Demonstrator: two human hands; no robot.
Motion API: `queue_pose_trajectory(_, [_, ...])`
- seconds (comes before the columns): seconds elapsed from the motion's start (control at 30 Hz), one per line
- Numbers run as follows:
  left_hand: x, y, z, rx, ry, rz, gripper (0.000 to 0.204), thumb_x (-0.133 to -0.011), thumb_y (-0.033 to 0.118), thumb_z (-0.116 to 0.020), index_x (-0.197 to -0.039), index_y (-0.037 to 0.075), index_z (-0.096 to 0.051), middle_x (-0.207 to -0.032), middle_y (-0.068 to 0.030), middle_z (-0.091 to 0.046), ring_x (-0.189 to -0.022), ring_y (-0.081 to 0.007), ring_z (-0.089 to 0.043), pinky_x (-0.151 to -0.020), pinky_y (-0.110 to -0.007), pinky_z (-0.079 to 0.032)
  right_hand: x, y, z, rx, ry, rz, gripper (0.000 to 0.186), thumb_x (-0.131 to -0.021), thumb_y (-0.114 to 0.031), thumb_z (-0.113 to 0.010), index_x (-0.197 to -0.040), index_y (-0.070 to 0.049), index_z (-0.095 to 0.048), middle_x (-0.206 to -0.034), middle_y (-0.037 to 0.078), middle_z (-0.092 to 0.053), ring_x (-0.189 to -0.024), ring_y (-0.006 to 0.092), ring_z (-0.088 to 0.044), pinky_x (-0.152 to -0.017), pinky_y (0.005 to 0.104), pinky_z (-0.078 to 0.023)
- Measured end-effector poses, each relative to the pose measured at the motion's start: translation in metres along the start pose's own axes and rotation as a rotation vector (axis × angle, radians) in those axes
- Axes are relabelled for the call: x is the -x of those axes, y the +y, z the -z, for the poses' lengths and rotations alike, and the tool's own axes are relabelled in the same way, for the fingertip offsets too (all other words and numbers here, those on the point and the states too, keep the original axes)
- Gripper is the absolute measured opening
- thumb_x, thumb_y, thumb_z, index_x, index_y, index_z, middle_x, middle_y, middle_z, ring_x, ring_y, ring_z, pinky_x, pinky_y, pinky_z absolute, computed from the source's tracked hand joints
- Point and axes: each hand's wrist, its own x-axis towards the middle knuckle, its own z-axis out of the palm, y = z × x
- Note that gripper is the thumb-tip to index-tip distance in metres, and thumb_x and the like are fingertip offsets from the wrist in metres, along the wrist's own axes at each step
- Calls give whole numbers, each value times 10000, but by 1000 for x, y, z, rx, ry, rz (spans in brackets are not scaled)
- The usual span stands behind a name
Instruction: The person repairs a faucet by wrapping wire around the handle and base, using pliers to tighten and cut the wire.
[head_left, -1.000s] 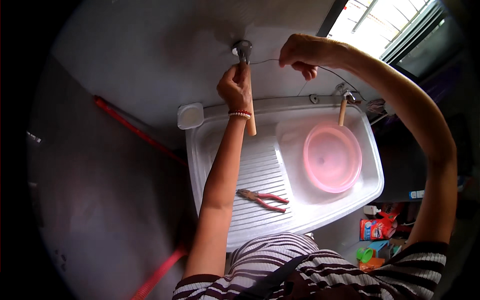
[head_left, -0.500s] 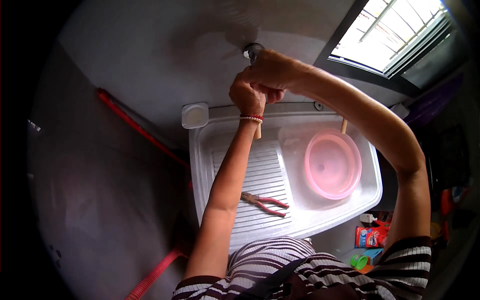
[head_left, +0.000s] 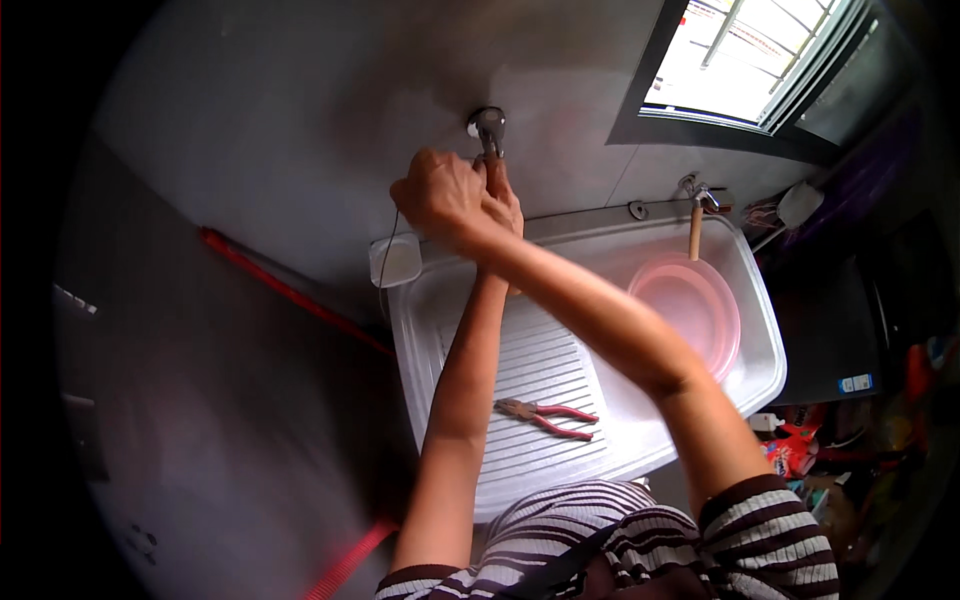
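Below the chrome wall tap [head_left: 488, 125], my left hand [head_left: 503, 195] is closed round the spout, where a tan hose is fitted; little of the hose shows past my arms. My right hand [head_left: 445, 195] crosses over my left wrist, its fingers closed on a thin dark wire [head_left: 383, 265] that trails down at the left. Just where the wire meets the tap is hidden behind my hands. Under my forearms, pliers with red handles [head_left: 548, 415] lie on the ribbed washboard [head_left: 530, 360] of the white laundry sink [head_left: 600, 468].
A pink basin [head_left: 725, 335] sits in the sink's right side, beneath a second tap [head_left: 704, 193] with a tan hose [head_left: 695, 232]. A white tub [head_left: 400, 262] stands at the back left corner. Red poles [head_left: 290, 285] lean at the left. A window [head_left: 745, 60] is at upper right.
My right hand has swung left and down across the left one, with the wire now showing from it. My view has shifted, bringing the second tap into sight.
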Motion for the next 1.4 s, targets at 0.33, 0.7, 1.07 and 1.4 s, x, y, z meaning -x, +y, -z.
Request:
queue_pose_trajectory(0.33, [-3, 19, 23, 153, 202, -37, 224, -916, 192, -553, -877, -14, -629, -716, -114, -636, -589, -212, -555, -560, -298, -424, -20, -5, -31, 153, -27, 39, 138, -749, -148, -630, -705, -27, -681, -739, 189, -655, -729, 330, -668, -586, 393, -534])
queue_pose_trajectory(0.7, [-8, -4, -13, 500, 434, 179, 276, -848, 207, -637, -717, -36, -634, -595, -41, -595, -571, -87, -475, -538, -253, -373, 40, 16, -6, -103, 402, 581, 203, -802, -191, -649, -694, -25, -604, -712, 132, -613, -636, 312, -608, -542, 363, -473])
queue_pose_trajectory(1.07, [-7, 15, -7, 863, 386, 402, 145, -815, 92, -668, -869, -43, -660, -797, -56, -634, -756, -105, -548, -677, -248, -443, -22, 190, -7, -1294, -315, -135, 277, -899, -204, -546, -1081, 0, -590, -939, 69, -626, -838, 138, -589, -769, 263, -467])
queue_pose_trajectory(1.4, [-4, 23, -6, 842, 381, 367, 163, -835, 138, -653, -825, -22, -680, -719, 5, -621, -700, -58, -509, -671, -210, -395, -53, 124, -62, -1723, -581, 403, 505, -959, -379, -379, -1246, 30, -455, -1230, 246, -511, -1216, 366, -455, -1014, 428, -382])
